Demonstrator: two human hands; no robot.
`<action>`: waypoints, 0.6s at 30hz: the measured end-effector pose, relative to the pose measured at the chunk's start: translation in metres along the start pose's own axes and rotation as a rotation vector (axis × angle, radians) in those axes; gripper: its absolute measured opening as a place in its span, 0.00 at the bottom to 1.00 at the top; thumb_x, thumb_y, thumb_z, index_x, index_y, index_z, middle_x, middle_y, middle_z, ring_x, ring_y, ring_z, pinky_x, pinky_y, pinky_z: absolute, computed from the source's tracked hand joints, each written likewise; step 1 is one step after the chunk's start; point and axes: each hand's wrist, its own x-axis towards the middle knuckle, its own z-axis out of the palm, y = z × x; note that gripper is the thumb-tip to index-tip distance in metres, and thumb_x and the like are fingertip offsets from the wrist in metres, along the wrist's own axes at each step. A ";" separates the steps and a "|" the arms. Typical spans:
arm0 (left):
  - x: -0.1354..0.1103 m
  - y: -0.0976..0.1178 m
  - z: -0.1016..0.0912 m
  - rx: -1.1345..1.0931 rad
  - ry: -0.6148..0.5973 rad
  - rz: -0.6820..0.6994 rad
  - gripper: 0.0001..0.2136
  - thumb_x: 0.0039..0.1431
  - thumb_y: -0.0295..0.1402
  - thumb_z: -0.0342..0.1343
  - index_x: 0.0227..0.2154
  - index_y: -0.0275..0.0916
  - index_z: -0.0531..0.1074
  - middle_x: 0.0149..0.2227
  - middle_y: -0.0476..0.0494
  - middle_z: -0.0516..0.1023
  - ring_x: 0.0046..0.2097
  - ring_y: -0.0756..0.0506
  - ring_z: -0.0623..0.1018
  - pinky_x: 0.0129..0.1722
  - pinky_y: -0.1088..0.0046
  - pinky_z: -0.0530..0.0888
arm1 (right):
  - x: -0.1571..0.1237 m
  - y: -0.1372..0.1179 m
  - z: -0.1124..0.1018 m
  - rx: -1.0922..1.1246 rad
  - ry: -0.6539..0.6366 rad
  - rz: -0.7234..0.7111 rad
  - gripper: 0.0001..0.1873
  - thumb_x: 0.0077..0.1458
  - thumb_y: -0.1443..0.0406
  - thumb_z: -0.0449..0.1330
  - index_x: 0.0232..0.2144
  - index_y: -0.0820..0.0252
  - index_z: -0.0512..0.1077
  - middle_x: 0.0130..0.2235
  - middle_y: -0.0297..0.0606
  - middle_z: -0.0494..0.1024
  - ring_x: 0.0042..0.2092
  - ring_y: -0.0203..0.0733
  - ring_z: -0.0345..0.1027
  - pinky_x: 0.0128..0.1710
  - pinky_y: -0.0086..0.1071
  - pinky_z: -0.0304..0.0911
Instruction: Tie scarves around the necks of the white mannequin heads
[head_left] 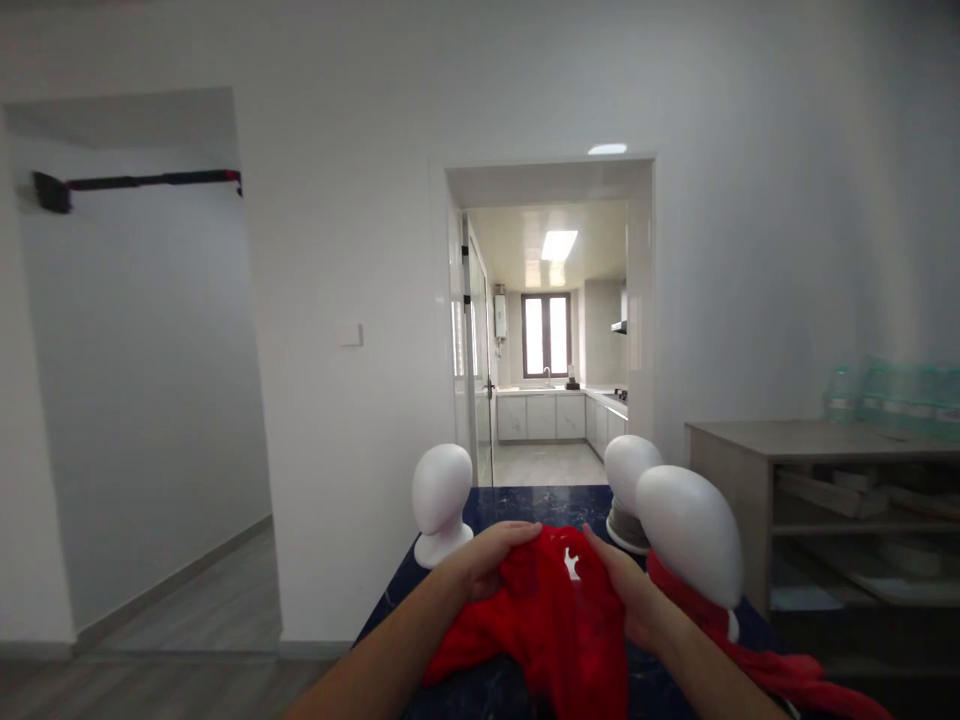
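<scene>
A red cloth garment (551,620) with a small white mark lies bunched on a dark blue marbled table (525,505). My left hand (487,555) grips its upper left edge with fingers curled over the fabric. My right hand (634,595) clutches the right side of the same red cloth. Three white mannequin heads stand on the table: one at the left (440,500), one behind at the right (626,480), and a nearer tilted one (690,535) with red fabric (757,665) round its neck.
A grey shelf unit (817,480) with clutter stands to the right, with greenish packs (900,395) on top. Ahead a doorway opens onto a white kitchen (551,400). A second opening lies at the left, with a red-black bar (135,183) across it.
</scene>
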 end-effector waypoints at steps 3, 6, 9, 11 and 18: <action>0.000 0.014 -0.009 0.050 -0.009 -0.013 0.14 0.55 0.40 0.70 0.38 0.39 0.77 0.35 0.47 0.82 0.35 0.48 0.80 0.41 0.69 0.76 | -0.004 -0.002 -0.003 -0.148 -0.190 0.142 0.23 0.56 0.51 0.68 0.46 0.62 0.79 0.42 0.45 0.86 0.46 0.49 0.81 0.54 0.42 0.71; -0.001 0.015 -0.015 0.106 -0.030 0.031 0.14 0.53 0.40 0.72 0.33 0.38 0.74 0.28 0.53 0.76 0.28 0.53 0.74 0.31 0.76 0.70 | -0.002 0.005 -0.003 -0.291 -0.267 0.149 0.19 0.51 0.59 0.72 0.43 0.64 0.80 0.41 0.45 0.86 0.45 0.49 0.81 0.54 0.41 0.70; -0.002 0.003 -0.019 0.091 -0.005 0.064 0.15 0.54 0.42 0.71 0.32 0.38 0.72 0.29 0.53 0.75 0.28 0.53 0.74 0.31 0.76 0.68 | 0.006 0.013 -0.003 -0.259 -0.240 0.074 0.19 0.53 0.57 0.70 0.44 0.63 0.79 0.42 0.44 0.86 0.46 0.49 0.80 0.55 0.43 0.68; -0.001 -0.006 -0.019 0.051 0.017 0.076 0.16 0.55 0.43 0.70 0.34 0.38 0.73 0.32 0.50 0.77 0.32 0.50 0.77 0.35 0.73 0.71 | 0.012 0.016 -0.002 -0.341 -0.147 0.003 0.20 0.52 0.54 0.70 0.42 0.61 0.77 0.40 0.41 0.84 0.44 0.49 0.79 0.51 0.43 0.68; 0.006 -0.017 0.002 0.068 0.093 0.167 0.16 0.56 0.45 0.68 0.33 0.37 0.72 0.30 0.50 0.77 0.30 0.51 0.75 0.32 0.75 0.68 | 0.009 0.039 0.019 -0.846 0.519 -0.463 0.17 0.57 0.48 0.63 0.29 0.54 0.70 0.32 0.36 0.78 0.36 0.45 0.68 0.38 0.39 0.61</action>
